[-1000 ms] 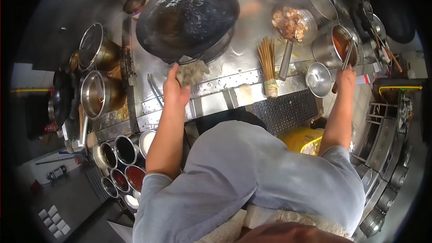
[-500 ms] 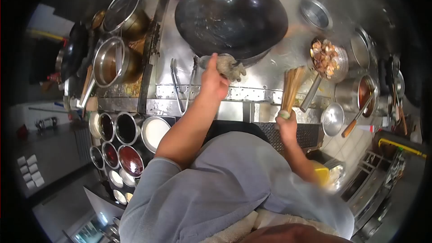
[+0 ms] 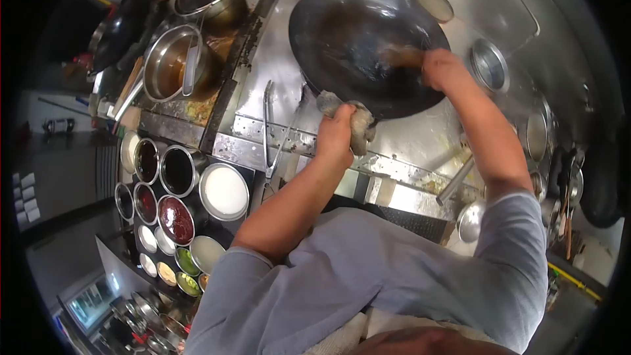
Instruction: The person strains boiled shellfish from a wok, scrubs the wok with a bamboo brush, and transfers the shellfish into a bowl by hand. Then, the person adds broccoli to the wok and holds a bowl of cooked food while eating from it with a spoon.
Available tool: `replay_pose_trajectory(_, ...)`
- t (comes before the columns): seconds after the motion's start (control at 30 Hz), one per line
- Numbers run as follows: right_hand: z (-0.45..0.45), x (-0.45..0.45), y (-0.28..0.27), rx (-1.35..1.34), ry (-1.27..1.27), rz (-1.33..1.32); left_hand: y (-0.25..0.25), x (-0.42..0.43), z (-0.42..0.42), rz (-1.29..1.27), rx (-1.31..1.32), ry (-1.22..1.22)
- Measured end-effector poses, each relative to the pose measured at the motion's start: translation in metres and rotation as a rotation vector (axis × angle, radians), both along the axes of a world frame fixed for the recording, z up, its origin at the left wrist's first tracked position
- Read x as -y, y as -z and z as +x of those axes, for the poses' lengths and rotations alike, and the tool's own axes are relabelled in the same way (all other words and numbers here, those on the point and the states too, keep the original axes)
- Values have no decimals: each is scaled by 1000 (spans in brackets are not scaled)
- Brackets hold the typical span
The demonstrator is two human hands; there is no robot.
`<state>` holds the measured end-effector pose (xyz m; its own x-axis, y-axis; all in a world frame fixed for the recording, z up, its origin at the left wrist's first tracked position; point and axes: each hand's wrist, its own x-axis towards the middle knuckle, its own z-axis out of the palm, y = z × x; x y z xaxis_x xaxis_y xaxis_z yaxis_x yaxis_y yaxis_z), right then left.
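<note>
Black round metal wok (image 3: 342, 46), with a brush in it and a rag at its edge

The right hand (image 3: 442, 69) is curled tight around one end of a blurry brown stick brush (image 3: 402, 57), over the right side of the wok. The brush's other end is down inside the wok, near the shiny middle. It is too smeared to see each stick. Holding it by the end probably lets the brush reach in while the fingers stay up high.

The left hand (image 3: 336, 138) is clamped on a crumpled grey cloth rag (image 3: 361, 126), thumb on top. The rag is bunched against the wok's near edge. It may be there to keep skin off hot metal and help hold the wok steady. I cannot tell if a handle hides under it.

The wok sits on a shiny steel tabletop (image 3: 407, 137), right in front of the person, where both arms can reach it.

Left of the rag lie thin silver tongs (image 3: 266, 125), legs spread wide, maybe left close by to grab. Farther left stands a round steel pot (image 3: 208, 71) with a long handle. Below it, dark red sauce (image 3: 176, 218) fills an open tub, perhaps for easy scooping. Past the right arm sits a small silver bowl (image 3: 490, 69).
</note>
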<state>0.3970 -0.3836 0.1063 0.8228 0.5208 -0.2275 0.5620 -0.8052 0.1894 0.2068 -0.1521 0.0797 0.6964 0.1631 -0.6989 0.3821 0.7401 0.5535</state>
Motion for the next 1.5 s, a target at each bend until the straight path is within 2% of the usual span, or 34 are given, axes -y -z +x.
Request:
replay_pose_trajectory(0.03, 27, -3, 19, 124, -37, 32, -8, -2, 0, -93, -7, -1)
replay_pose_trajectory(0.07, 64, -19, 61, 172, 244, 220, -12, -2, -1, -185, -13, 6)
replay_pose_trajectory(0.1, 90, -35, 89, 219, 528, 407, -7, -2, 0, -166, -29, 37)
replay_pose_trajectory(0.13, 40, -65, 40, 202, 209, 397, 3, 3, -2, -114, -1, 38)
replay_pose_trajectory(0.17, 37, -96, 38, 42, 362, 206, 14, 9, -2, -61, 33, 41)
replay_pose_trajectory(0.2, 18, -111, 42, 14, 392, 223, 19, 11, -1, -8, 68, 47)
replay_pose_trajectory(0.27, -19, -100, 33, -170, 203, 148, 16, 10, 0, 24, 48, 51)
replay_pose_trajectory(0.3, -40, -91, 1, -270, 235, 116, 22, 10, 0, 31, 71, 37)
replay_pose_trajectory(0.37, -45, -45, -11, -323, 246, 33, 23, 8, 2, 15, 93, 39)
replay_pose_trajectory(0.4, -32, -28, -18, -280, 163, -101, 17, 6, 2, -8, 87, 52)
replay_pose_trajectory(0.47, 9, -29, 3, -75, 250, -51, 8, 4, 2, -41, 36, 86)
replay_pose_trajectory(0.53, 42, -74, 20, 49, 462, 277, 2, 2, 4, -65, -53, 115)
replay_pose_trajectory(0.57, 55, -94, 34, -52, 428, 274, 5, -1, 3, -55, -43, 131)
replay_pose_trajectory(0.6, 48, -114, 48, -15, 357, 317, 9, -4, 4, -47, -32, 149)
replay_pose_trajectory(0.63, 30, -127, 49, -57, 252, 463, 12, -8, 4, -38, -22, 171)
replay_pose_trajectory(0.7, -13, -148, 9, -353, 316, 429, 13, -12, 10, -13, -33, 153)
replay_pose_trajectory(0.83, -56, -73, -56, -610, 45, 299, 22, -17, 11, -25, 11, 179)
replay_pose_trajectory(0.87, -51, -59, -74, -608, 35, 71, 24, -16, 11, -10, 16, 176)
replay_pose_trajectory(0.93, -10, -1, -47, -478, 68, 9, 29, -16, 11, 24, 19, 170)
replay_pose_trajectory(0.97, 9, -16, -46, -323, 118, -302, 29, -16, 11, 34, 18, 185)
replay_pose_trajectory(1.03, 44, -54, -36, -156, 184, -232, 23, -18, 9, 56, 18, 210)
replay_pose_trajectory(1.07, 74, -64, -8, -112, 158, -73, 25, -19, 7, 50, 19, 205)
replay_pose_trajectory(1.1, 74, -89, 0, -44, 388, 183, 26, -20, 10, 44, 28, 202)
replay_pose_trajectory(1.13, 66, -107, -8, -137, 255, 93, 25, -21, 12, 38, 39, 199)
replay_pose_trajectory(1.17, 48, -119, -8, -179, 248, 139, 21, -20, 12, 30, 30, 214)
replay_pose_trajectory(1.2, 38, -118, 17, -198, 195, 269, 23, -20, 11, 27, 40, 223)
replay_pose_trajectory(1.23, 17, -122, 17, -215, 189, 229, 28, -21, 12, 24, 55, 226)
replay_pose_trajectory(1.3, -34, -116, -31, -487, 156, 299, 32, -24, 11, -5, 76, 231)
replay_pose_trajectory(1.37, -55, -89, -52, -616, 66, 278, 34, -27, 10, -58, 88, 233)
replay_pose_trajectory(1.47, -49, -68, -47, -749, 32, 391, 43, -29, 10, -19, 125, 272)
replay_pose_trajectory(1.5, -37, -72, -35, -623, -53, 449, 40, -30, 12, -42, 134, 285)
